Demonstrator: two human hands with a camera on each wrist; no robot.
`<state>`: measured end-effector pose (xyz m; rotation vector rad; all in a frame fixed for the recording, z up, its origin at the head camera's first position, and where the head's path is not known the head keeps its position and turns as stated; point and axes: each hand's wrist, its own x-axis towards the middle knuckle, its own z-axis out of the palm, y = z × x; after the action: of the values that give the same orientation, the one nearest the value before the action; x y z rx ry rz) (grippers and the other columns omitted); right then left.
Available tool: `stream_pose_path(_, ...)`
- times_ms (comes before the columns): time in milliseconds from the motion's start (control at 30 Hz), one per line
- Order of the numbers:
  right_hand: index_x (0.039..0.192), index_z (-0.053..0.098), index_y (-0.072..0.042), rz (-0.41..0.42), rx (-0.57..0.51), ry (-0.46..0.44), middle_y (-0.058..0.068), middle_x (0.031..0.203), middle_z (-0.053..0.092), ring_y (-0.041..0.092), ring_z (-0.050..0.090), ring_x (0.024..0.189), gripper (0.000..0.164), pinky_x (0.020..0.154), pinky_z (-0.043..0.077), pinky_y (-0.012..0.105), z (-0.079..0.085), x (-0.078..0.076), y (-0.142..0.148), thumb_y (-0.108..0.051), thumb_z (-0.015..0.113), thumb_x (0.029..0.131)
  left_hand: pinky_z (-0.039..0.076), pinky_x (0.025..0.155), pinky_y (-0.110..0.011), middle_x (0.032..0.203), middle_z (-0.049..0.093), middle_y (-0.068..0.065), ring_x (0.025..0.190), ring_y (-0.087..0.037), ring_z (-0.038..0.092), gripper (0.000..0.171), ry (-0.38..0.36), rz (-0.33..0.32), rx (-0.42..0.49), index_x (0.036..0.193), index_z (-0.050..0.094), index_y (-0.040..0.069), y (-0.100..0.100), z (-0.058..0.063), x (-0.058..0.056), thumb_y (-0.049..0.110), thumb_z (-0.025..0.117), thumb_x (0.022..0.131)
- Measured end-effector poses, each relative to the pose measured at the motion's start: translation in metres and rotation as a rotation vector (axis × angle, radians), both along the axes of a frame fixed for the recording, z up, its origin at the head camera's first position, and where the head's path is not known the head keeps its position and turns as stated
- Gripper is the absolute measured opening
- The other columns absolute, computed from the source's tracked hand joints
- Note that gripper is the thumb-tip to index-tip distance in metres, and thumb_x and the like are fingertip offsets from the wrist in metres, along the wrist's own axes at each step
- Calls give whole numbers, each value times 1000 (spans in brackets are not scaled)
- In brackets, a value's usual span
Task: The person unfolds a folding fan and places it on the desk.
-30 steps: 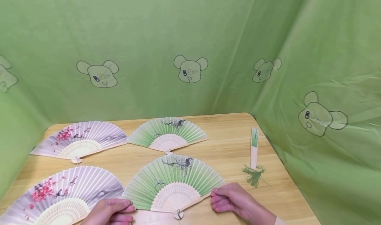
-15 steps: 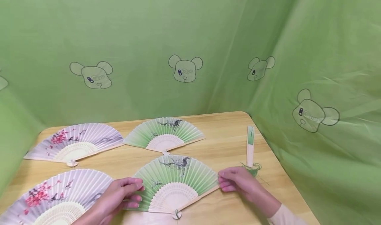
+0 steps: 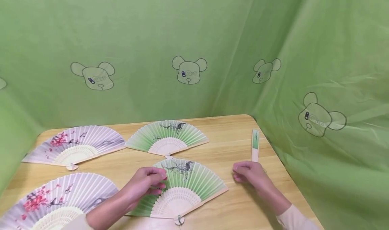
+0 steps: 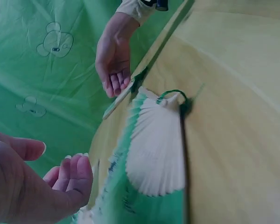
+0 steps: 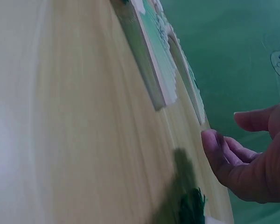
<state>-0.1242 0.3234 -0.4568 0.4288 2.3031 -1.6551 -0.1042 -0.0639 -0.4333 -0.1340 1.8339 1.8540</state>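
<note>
An open green folding fan [image 3: 202, 181] with a dark branch print lies spread on the table. My left hand [image 3: 141, 186] is above its left half, hiding part of the cloth. In the left wrist view, that left hand [image 4: 65, 186] holds nothing, thumb and bent fingers apart. My right hand [image 3: 252, 176] is right of this fan, covering the lower end of a closed green fan [image 3: 255, 144]. The right wrist view has the right hand [image 5: 252, 158] with a gap between thumb and fingers, nothing gripped. Below it shows a dark green tassel [image 5: 191, 205].
Another spread green fan [image 3: 168, 138] lies farther back. Two spread purple fans with red blossoms, the far one [image 3: 100, 140] and the near one [image 3: 76, 186], are on the left. Green cloth walls [image 3: 146, 37] surround the wooden table [image 3: 231, 135].
My right hand has left the green fan's right edge and moved right toward the closed fan. My left hand has left its left edge, moving up and right over the fan.
</note>
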Motion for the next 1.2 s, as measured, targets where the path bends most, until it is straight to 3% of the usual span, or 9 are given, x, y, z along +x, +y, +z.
stream_pose_path(267, 122, 59, 9, -26, 89, 38, 22, 111, 70, 17, 72, 87, 38, 83, 65, 30, 4, -12, 15, -13, 66, 92, 65, 86, -38, 114, 64, -19, 89, -24, 69, 34, 85, -44, 25, 121, 57, -6, 27, 19, -26, 14, 60, 94)
stream_pose_path(433, 127, 58, 6, -49, 161, 55, 19, 113, 70, 16, 71, 90, 45, 84, 64, 28, 4, -20, 26, -20, 68, 92, 66, 84, -39, 114, 66, -18, 87, -24, 70, 37, 91, -44, 35, 126, 56, -3, 42, 26, -39, 15, 63, 94)
stream_pose_path(600, 131, 55, 4, -48, 242, 66, 21, 121, 66, 17, 70, 94, 52, 82, 63, 22, 1, -26, 36, -27, 68, 92, 66, 84, -40, 114, 66, -17, 85, -20, 70, 35, 93, -42, 26, 124, 58, -2, 60, 29, -52, 14, 64, 93)
stream_pose_path(867, 134, 54, 4, -78, 361, 79, 23, 119, 65, 19, 67, 89, 57, 72, 62, 26, -1, -34, 55, -31, 68, 92, 66, 82, -37, 119, 67, -16, 86, -20, 70, 40, 89, -59, 7, 126, 58, 0, 88, 29, -71, 17, 67, 92)
stream_pose_path(1000, 131, 56, 5, -71, 436, 97, 26, 120, 65, 20, 68, 90, 57, 72, 62, 22, -1, -39, 63, -31, 70, 90, 66, 81, -36, 121, 66, -17, 88, -22, 69, 40, 84, -49, -11, 126, 58, 1, 103, 31, -79, 16, 68, 91)
stream_pose_path(1200, 127, 57, 10, -67, 524, 118, 30, 119, 65, 37, 68, 100, 57, 84, 63, 38, -5, -47, 67, -29, 71, 89, 66, 80, -36, 118, 68, -15, 87, -22, 70, 41, 74, -43, -25, 126, 58, 1, 123, 34, -90, 16, 70, 89)
